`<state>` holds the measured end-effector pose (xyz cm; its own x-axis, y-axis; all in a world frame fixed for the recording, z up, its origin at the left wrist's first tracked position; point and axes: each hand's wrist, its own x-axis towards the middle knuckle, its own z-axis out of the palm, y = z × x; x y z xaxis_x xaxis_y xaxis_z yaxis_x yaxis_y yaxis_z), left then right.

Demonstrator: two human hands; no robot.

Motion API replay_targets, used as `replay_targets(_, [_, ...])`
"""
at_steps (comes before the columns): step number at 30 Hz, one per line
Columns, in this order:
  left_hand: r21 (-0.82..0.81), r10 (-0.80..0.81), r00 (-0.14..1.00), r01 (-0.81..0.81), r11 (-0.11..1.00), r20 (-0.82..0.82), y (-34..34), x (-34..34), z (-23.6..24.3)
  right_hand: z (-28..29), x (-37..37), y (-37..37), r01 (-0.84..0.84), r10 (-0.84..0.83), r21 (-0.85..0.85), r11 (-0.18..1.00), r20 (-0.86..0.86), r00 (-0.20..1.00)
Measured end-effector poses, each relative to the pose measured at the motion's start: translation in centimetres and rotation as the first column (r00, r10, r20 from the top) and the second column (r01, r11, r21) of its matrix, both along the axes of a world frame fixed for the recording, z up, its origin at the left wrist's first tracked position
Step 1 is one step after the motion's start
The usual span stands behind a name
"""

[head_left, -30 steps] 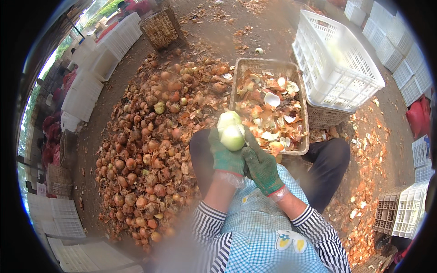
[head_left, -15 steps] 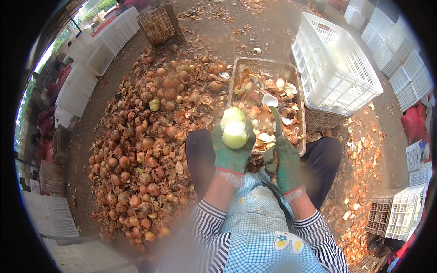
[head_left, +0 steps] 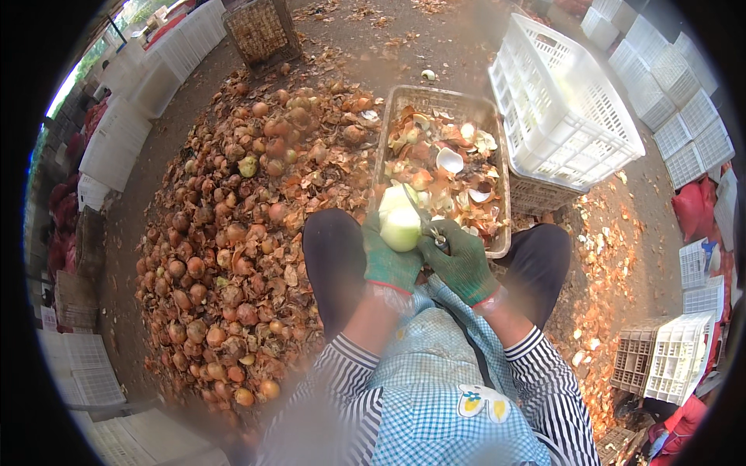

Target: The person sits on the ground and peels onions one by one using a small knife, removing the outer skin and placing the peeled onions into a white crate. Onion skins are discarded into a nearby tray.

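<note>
The left hand (head_left: pixel 391 262), in a green glove, is closed around a pale, peeled onion (head_left: pixel 401 229), cupping it from below and from the left. The right hand (head_left: pixel 460 266), gloved alike, grips a knife (head_left: pixel 440 241) at the onion's right side; whether the edge is cutting in cannot be told. The onion is held up near the left corner of the tray (head_left: pixel 439 93) on the side toward the person. In the tray lie brown and white peels (head_left: pixel 449 161), spread nearly to its edges. Along the tray's right edge a white crate (head_left: pixel 579 128) sits on a brown crate (head_left: pixel 540 197). Left of the tray, a broad heap of unpeeled onions (head_left: pixel 206 291) covers the floor (head_left: pixel 124 256), mixed with loose skins. The person wears a checked apron (head_left: pixel 423 380).
</note>
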<state>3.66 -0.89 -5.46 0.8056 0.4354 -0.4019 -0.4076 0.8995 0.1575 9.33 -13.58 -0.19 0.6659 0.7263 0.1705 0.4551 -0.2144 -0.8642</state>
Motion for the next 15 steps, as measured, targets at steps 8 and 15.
replay_targets(8, [-0.166,-0.033,0.999,0.037,0.985,0.028,0.6,0.0,0.4,1.4,-2.9,-3.2,0.191,-0.102,0.038,0.981,-0.733,0.673])
replay_targets(15, [-0.018,-0.070,0.998,0.070,0.997,0.006,-0.3,0.7,-1.0,0.2,-1.5,-1.4,0.297,-0.270,0.045,0.954,-0.302,0.914])
